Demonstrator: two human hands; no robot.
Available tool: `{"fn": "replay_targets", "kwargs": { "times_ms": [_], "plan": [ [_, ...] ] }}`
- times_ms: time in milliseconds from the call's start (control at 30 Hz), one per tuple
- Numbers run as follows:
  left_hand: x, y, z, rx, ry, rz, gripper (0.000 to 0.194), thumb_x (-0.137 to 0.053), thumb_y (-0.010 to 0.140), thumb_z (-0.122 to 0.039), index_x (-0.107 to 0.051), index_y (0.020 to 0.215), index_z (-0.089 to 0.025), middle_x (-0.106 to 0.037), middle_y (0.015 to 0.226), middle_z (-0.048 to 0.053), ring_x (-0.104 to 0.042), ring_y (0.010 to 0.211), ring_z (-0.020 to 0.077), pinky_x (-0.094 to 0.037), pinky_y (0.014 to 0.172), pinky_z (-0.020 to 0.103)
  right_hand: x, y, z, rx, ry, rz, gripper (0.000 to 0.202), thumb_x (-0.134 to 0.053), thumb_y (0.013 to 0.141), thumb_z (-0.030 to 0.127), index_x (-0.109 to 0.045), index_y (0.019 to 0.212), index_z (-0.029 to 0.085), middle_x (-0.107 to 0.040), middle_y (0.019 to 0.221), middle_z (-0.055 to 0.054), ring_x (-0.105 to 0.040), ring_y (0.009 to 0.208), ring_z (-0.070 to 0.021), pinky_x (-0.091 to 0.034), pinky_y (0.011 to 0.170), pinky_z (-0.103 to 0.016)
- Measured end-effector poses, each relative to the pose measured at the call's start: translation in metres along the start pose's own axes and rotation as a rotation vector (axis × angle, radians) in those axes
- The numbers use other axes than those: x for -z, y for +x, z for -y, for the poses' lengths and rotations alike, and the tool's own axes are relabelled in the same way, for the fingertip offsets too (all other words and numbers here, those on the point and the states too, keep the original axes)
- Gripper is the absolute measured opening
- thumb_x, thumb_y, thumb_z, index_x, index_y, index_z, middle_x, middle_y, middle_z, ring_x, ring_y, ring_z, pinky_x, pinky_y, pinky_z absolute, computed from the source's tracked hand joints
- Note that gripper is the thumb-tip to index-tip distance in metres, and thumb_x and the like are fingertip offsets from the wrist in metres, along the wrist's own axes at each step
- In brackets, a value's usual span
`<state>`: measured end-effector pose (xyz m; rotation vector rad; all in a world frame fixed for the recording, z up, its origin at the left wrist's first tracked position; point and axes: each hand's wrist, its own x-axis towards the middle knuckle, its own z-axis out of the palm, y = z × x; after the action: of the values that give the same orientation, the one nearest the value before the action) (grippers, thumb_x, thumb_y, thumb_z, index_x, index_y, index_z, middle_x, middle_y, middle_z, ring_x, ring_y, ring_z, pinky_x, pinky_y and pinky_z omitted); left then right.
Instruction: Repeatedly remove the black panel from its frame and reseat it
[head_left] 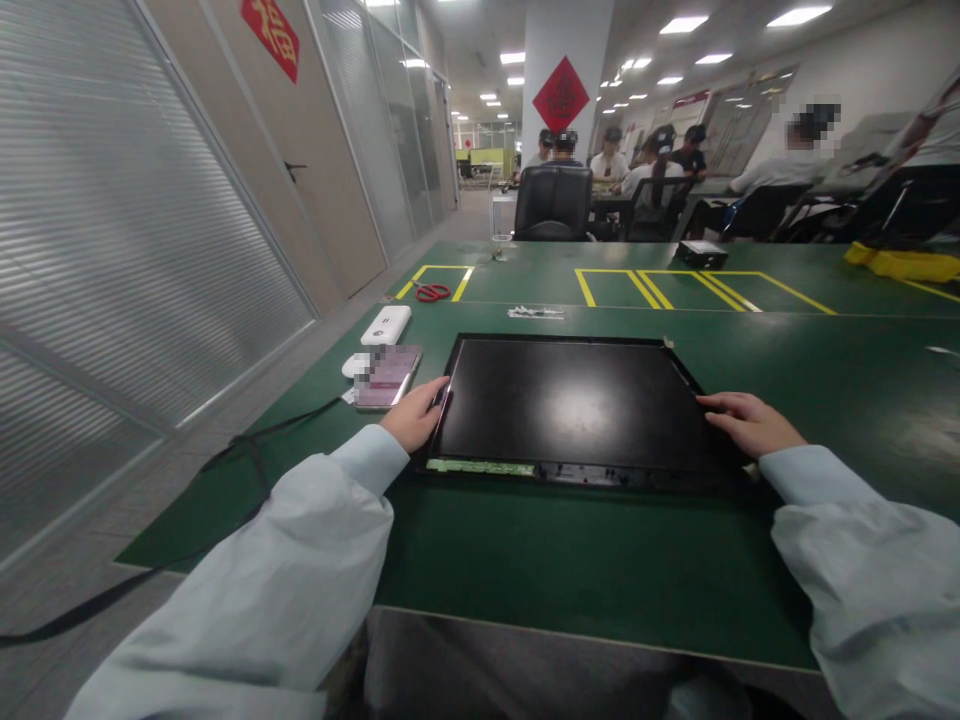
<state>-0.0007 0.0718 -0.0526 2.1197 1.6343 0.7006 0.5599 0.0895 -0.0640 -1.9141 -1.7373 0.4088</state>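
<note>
A flat black screen panel (pixel 570 405) lies face up on the green table (pixel 585 560), with a green strip (pixel 480 467) along the left part of its near edge. My left hand (pixel 414 414) grips the panel's left edge, fingers on the frame and thumb toward me. On the opposite side, my right hand (pixel 752 424) holds the right edge, its fingertips on the frame. The undersides of both grips are hidden.
Left of the panel are a phone (pixel 394 378), a white device (pixel 386 326) and a black strap (pixel 289 425). Beyond it lie red scissors (pixel 433 292), small white pieces (pixel 535 313) and a black box (pixel 701 254). People sit past an office chair (pixel 553 203).
</note>
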Motion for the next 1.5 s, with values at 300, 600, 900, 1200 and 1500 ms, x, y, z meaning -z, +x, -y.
{"fn": "replay_targets", "kwargs": {
  "times_ms": [300,600,900,1200,1500],
  "plan": [
    [0.002,-0.001,-0.017,0.063,-0.717,-0.087,0.074,-0.071,0.071,-0.024,-0.058,0.143,-0.018,-0.069,0.143,0.015,-0.065,0.133,0.0347,-0.05,0.115,0.056,0.0,-0.001,0.0,0.024,0.004,-0.037,0.03,-0.063,0.073,0.032,-0.08,0.096,0.021,-0.067,0.095,-0.008,-0.059,0.074,-0.021,-0.055,0.084,-0.039],
    [0.0,-0.001,-0.035,0.383,-1.069,-0.342,0.054,-0.077,0.055,-0.011,-0.066,0.108,-0.02,-0.073,0.132,0.013,-0.075,0.108,0.0296,-0.065,0.084,0.04,0.003,-0.003,0.007,-0.003,0.012,-0.04,0.028,-0.063,0.07,0.03,-0.079,0.092,0.022,-0.065,0.094,-0.007,-0.057,0.074,-0.0198,-0.054,0.086,-0.038],
    [-0.001,0.003,-0.039,0.455,-1.189,-0.334,0.048,-0.079,0.058,-0.014,-0.061,0.102,-0.023,-0.078,0.096,0.002,-0.071,0.066,0.0173,-0.059,0.058,0.029,0.004,-0.002,0.004,-0.009,-0.006,-0.021,0.03,-0.063,0.069,0.032,-0.078,0.093,0.022,-0.063,0.093,-0.008,-0.058,0.072,-0.0217,-0.056,0.086,-0.044],
    [-0.003,0.002,-0.03,0.38,-1.058,-0.311,0.056,-0.095,0.053,-0.036,-0.066,0.099,-0.024,-0.071,0.073,-0.003,-0.073,0.072,0.023,-0.061,0.074,0.039,0.003,-0.003,0.002,0.021,0.012,-0.063,0.027,-0.063,0.069,0.032,-0.079,0.091,0.027,-0.066,0.091,-0.007,-0.061,0.07,-0.0226,-0.06,0.085,-0.048],
    [0.002,-0.003,-0.041,0.296,-0.849,-0.342,0.068,-0.098,0.046,-0.061,-0.081,0.096,-0.018,-0.083,0.108,0.012,-0.069,0.122,0.0381,-0.049,0.113,0.051,0.003,-0.003,0.003,0.013,0.019,-0.046,0.025,-0.064,0.069,0.03,-0.078,0.089,0.025,-0.069,0.101,-0.009,-0.063,0.075,-0.0221,-0.058,0.092,-0.049]
  ]
}}
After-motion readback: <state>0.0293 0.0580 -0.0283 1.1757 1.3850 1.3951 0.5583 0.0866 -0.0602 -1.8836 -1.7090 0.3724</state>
